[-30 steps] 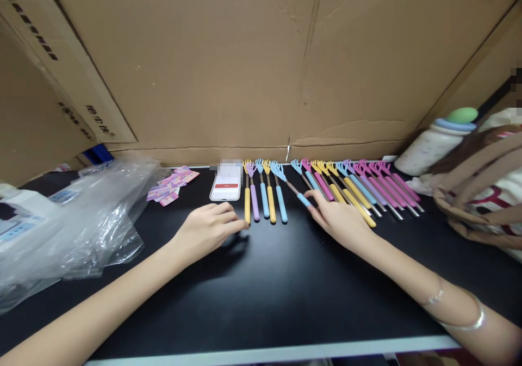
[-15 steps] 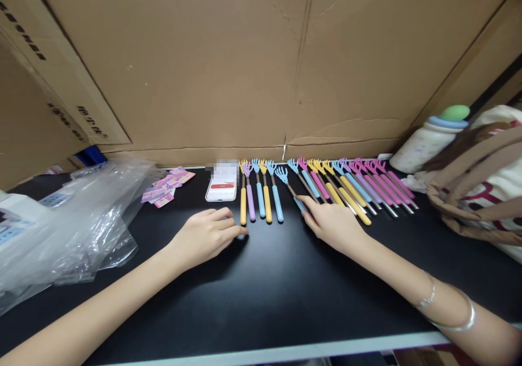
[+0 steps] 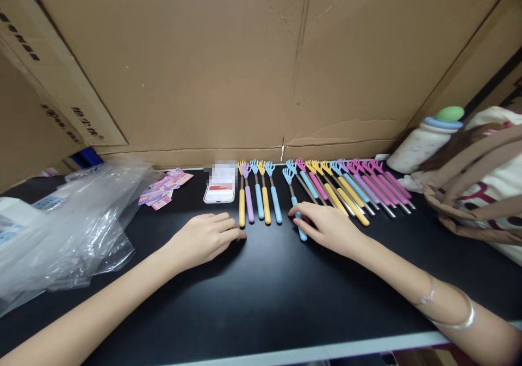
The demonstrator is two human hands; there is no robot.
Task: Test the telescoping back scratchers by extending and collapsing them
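Note:
My right hand [image 3: 324, 224] pinches the handle of a blue back scratcher [image 3: 300, 227], which lies almost straight up and down in view with its claw head toward the cardboard. On the table rests my left hand [image 3: 210, 238], open and holding nothing, its fingers loosely bent and the index fingertip just below a yellow back scratcher [image 3: 242, 207]. Beside that one lie a purple back scratcher [image 3: 249, 205] and several blue and yellow ones in a loose row. Right of my right hand, several more back scratchers [image 3: 373, 189] in pink, purple, blue and yellow lie slanted, partly overlapping.
A phone [image 3: 219, 193] lies left of the row, with small printed cards [image 3: 165, 187] beyond it. Clear plastic bags [image 3: 81, 235] cover the left side. A bottle [image 3: 422, 143] and a bag [image 3: 468, 203] stand at right. Cardboard [image 3: 204, 72] walls the back of the black table [image 3: 253, 306].
The blue back scratcher in my right hand has come toward me and turned from slanted to nearly straight; more of its handle shows. My left hand has hardly moved.

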